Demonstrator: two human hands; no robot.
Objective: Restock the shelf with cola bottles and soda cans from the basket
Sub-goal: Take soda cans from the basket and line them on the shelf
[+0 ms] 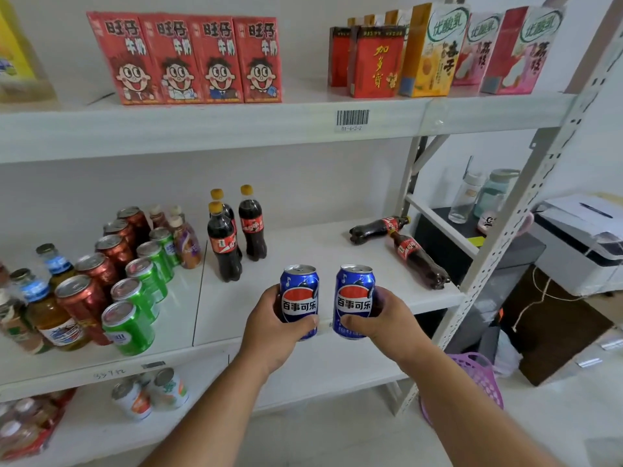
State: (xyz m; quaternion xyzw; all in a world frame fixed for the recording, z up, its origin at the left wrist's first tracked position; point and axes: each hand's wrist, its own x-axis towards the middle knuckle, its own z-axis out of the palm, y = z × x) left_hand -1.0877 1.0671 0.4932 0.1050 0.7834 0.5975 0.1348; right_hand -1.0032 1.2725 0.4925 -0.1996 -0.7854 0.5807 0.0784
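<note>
My left hand (269, 328) grips a blue soda can (299, 291) and my right hand (387, 323) grips a second blue soda can (354, 291). Both cans stand upright, side by side, at the front edge of the middle shelf (303, 244). Three cola bottles (232, 234) with yellow caps stand upright just behind them. Two more cola bottles (401, 247) lie on their sides at the shelf's right end. A purple basket (478, 372) shows on the floor below my right forearm, mostly hidden.
Rows of red cans (101, 264) and green cans (141, 291) fill the shelf's left part, with tea bottles (43, 308) beside them. Red milk cartons (183, 59) and drink boxes (438, 48) line the upper shelf. A white printer (580, 241) sits at right.
</note>
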